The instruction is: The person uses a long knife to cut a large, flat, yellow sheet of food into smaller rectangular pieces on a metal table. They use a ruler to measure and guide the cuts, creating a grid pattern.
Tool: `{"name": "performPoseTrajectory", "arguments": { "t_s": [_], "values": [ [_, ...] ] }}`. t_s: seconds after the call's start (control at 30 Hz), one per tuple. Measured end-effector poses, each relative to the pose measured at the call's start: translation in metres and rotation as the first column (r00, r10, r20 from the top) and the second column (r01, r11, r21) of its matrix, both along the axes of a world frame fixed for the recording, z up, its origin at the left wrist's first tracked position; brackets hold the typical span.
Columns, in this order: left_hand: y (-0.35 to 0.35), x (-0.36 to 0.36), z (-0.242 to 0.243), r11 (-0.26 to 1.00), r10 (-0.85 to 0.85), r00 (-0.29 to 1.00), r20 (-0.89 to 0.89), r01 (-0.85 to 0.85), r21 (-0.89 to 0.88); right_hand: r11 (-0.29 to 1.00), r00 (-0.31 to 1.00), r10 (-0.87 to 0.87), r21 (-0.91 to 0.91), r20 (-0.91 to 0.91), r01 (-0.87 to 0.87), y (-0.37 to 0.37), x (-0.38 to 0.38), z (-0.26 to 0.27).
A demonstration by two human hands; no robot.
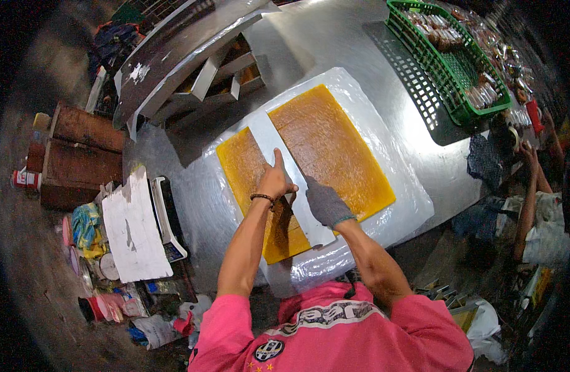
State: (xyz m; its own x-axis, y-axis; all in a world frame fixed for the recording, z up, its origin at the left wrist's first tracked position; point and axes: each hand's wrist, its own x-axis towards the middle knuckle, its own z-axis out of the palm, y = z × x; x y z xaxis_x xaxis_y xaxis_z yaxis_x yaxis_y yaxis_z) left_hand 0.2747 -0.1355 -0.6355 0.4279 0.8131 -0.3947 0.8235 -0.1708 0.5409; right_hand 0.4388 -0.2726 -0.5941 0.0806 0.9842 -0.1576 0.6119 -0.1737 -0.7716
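Observation:
A metal straightedge (272, 139) lies across a flat yellow-orange slab (331, 139), whose narrower left portion (241, 156) shows on the other side of the strip. My bare left hand (274, 180), with a beaded bracelet at the wrist, presses on the straightedge with its fingers spread. Against the strip's right edge rests my right hand (329, 203) in a grey knit glove. Its fingers are curled, and a thin dark line runs up the edge from them; whether that is a blade or a cut is unclear. Clear plastic wrap (408, 197) covers the surface beneath the slab.
On the metal table (308, 42), white-edged trays (220, 95) stand at upper left. A green crate (445, 60) of packaged goods sits at upper right. A scale (166, 218) stands left, beside a white board (134, 228). Another person's hand (529, 156) is at right.

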Motion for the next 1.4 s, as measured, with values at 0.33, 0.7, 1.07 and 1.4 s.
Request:
{"name": "performPoseTrajectory", "arguments": {
  "t_s": [0.33,0.7,1.07,1.4],
  "values": [
    [0.008,0.001,-0.009,1.000,-0.013,0.997,-0.073,0.015,0.023,0.999,0.998,0.019,0.028,-0.055,-0.018,-0.026,0.005,-0.016],
    [0.001,0.008,0.015,0.998,-0.022,0.981,-0.193,0.032,0.048,0.996,0.998,0.061,-0.069,-0.032,-0.063,-0.070,0.010,-0.006],
    [0.009,0.003,0.002,0.995,-0.072,0.987,-0.141,0.081,0.054,0.997,0.999,0.039,-0.066,-0.028,-0.041,-0.119,0.014,-0.011],
    [0.008,0.008,0.010,0.989,-0.107,0.985,-0.133,0.119,0.085,0.978,0.998,0.038,-0.202,-0.053,-0.048,-0.138,0.022,0.004]
  ]
}}
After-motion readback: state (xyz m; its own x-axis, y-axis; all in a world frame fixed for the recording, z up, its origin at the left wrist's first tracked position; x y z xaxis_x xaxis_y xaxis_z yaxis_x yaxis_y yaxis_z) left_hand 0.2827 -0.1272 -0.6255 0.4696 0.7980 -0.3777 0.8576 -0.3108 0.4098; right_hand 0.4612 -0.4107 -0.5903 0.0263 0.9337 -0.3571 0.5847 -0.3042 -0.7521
